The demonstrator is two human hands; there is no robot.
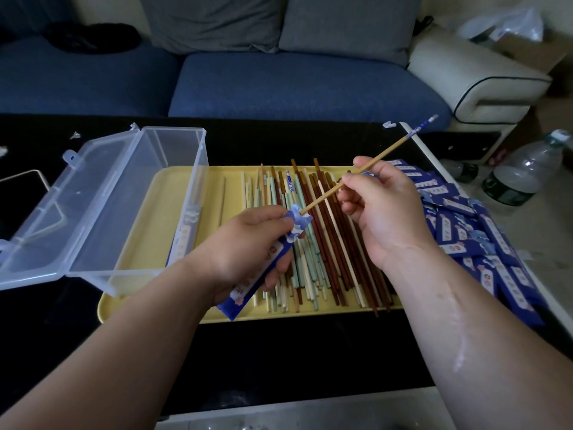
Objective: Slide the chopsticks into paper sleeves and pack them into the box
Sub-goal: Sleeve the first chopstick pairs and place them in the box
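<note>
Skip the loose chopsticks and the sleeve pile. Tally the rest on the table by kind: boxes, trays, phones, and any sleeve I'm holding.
Clear plastic box: 1
Yellow tray: 1
Phone: 1
Paper sleeve held in the left hand: 1
Total: 4

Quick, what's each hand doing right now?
Left hand: holding a blue paper sleeve.
Right hand: pinching a chopstick, its tip at the sleeve's mouth.
</note>
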